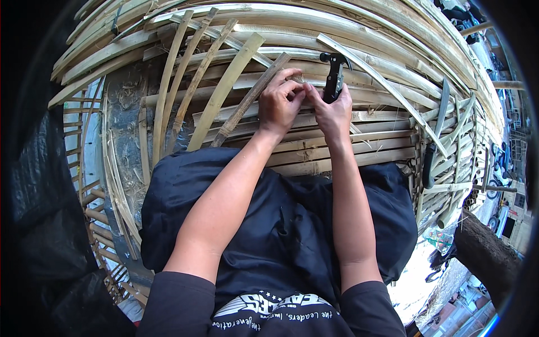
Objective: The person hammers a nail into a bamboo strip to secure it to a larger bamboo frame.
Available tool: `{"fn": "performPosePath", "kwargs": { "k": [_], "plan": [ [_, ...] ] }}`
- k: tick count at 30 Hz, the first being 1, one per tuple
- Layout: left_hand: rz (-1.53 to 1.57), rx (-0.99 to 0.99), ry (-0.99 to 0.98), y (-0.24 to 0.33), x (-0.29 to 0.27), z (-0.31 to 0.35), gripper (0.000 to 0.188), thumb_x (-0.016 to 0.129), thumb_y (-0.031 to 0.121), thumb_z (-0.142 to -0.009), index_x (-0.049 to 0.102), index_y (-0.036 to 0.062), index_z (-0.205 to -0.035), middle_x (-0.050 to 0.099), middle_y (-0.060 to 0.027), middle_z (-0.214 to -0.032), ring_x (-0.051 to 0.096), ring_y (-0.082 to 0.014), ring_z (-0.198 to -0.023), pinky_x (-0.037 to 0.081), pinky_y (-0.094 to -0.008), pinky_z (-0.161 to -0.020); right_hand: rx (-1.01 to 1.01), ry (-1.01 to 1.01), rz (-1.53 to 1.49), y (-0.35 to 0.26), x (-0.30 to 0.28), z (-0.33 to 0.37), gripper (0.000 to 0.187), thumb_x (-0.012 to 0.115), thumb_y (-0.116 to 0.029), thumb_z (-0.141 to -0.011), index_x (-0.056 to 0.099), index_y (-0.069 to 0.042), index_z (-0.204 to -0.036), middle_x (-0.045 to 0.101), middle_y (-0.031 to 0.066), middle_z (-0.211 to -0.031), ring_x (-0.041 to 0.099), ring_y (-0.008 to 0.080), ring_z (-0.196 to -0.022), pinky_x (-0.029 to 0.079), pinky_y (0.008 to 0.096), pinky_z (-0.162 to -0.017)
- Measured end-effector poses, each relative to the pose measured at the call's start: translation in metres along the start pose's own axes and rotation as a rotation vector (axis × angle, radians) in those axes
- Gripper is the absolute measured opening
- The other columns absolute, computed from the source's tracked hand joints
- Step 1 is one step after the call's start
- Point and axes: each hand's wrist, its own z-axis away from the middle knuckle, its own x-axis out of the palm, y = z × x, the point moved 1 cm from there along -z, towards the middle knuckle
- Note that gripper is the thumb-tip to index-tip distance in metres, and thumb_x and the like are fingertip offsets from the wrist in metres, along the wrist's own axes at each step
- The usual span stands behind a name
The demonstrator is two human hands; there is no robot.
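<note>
While both hands meet at one spot on the pale split-bamboo lattice [359, 121], the left hand [279, 104] pinches its fingertips together on something too small to make out, pressed against a horizontal slat. The right hand [332, 112] touches it thumb to thumb and is clenched round the black handle of a small black claw hammer [334, 76], whose head stands upright just above the knuckles.

One hammer is in view, and two bare forearms rise from the lower edge across a dark blue garment [281, 219] over the person's lap. Five loose bamboo strips [224, 90] lean diagonally over the horizontal slats to the left of the hands; the slats themselves are too many and too overlapped to count.

As a judgement, the fingertips are the weak point: with the hammer held so close to the pinching hand, a short or skewed blow could land on them. The split edges of the strips could also splinter into bare skin. Beyond the lattice's right rim a street lies far below, so anything dropped there could fall through.
</note>
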Motion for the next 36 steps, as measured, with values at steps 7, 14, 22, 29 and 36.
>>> {"fn": "performPosePath", "kwargs": {
  "k": [7, 14, 22, 29, 36],
  "plan": [
    [-0.033, 0.001, -0.003, -0.0010, 0.0011, 0.0009, 0.010, 0.078, 0.008, -0.083, 0.071, 0.0006, -0.085, 0.069, -0.0079, -0.112, 0.071, -0.0180, -0.070, 0.055, -0.0300, -0.062, 0.003, -0.011, 0.024, -0.0031, 0.0010, 0.0013, 0.044, 0.089, -0.031, -0.082, 0.051, -0.009, -0.089, 0.054, -0.0060, -0.071, 0.046, 0.0026, -0.059, 0.038, 0.0217, -0.051],
    [-0.011, -0.015, -0.006, 0.0001, 0.0018, -0.0005, 0.009, 0.078, 0.007, -0.082, 0.071, 0.0006, -0.085, 0.070, -0.0075, -0.108, 0.070, -0.0181, -0.068, 0.054, -0.0303, -0.061, 0.020, -0.007, 0.021, -0.0017, -0.0006, 0.0006, 0.047, 0.091, -0.033, -0.079, 0.052, -0.007, -0.087, 0.055, -0.0044, -0.069, 0.047, 0.0043, -0.058, 0.041, 0.0237, -0.050],
    [-0.051, 0.046, 0.007, -0.0018, 0.0016, -0.0016, 0.013, 0.078, 0.010, -0.083, 0.072, 0.0016, -0.089, 0.070, -0.0075, -0.108, 0.070, -0.0186, -0.072, 0.054, -0.0306, -0.061, 0.045, -0.009, 0.004, -0.0049, -0.0006, 0.0006, 0.049, 0.092, -0.035, -0.076, 0.053, -0.007, -0.085, 0.054, -0.0044, -0.068, 0.047, 0.0049, -0.060, 0.043, 0.0241, -0.052],
    [-0.089, 0.122, 0.054, -0.0040, 0.0016, -0.0038, 0.019, 0.080, 0.014, -0.082, 0.073, 0.0028, -0.095, 0.070, -0.0074, -0.105, 0.070, -0.0195, -0.076, 0.055, -0.0288, -0.060, 0.057, -0.009, -0.019, -0.0008, 0.0012, -0.0014, 0.051, 0.093, -0.035, -0.075, 0.052, -0.007, -0.084, 0.054, -0.0044, -0.068, 0.047, 0.0047, -0.060, 0.042, 0.0232, -0.053],
    [-0.032, 0.028, 0.023, 0.0024, 0.0019, -0.0027, 0.019, 0.080, 0.011, -0.081, 0.072, 0.0018, -0.095, 0.070, -0.0074, -0.105, 0.069, -0.0191, -0.074, 0.056, -0.0283, -0.059, 0.046, -0.003, -0.027, 0.0013, 0.0003, -0.0034, 0.049, 0.093, -0.034, -0.076, 0.053, -0.007, -0.085, 0.055, -0.0045, -0.070, 0.047, 0.0046, -0.061, 0.042, 0.0228, -0.053]
  ]
}}
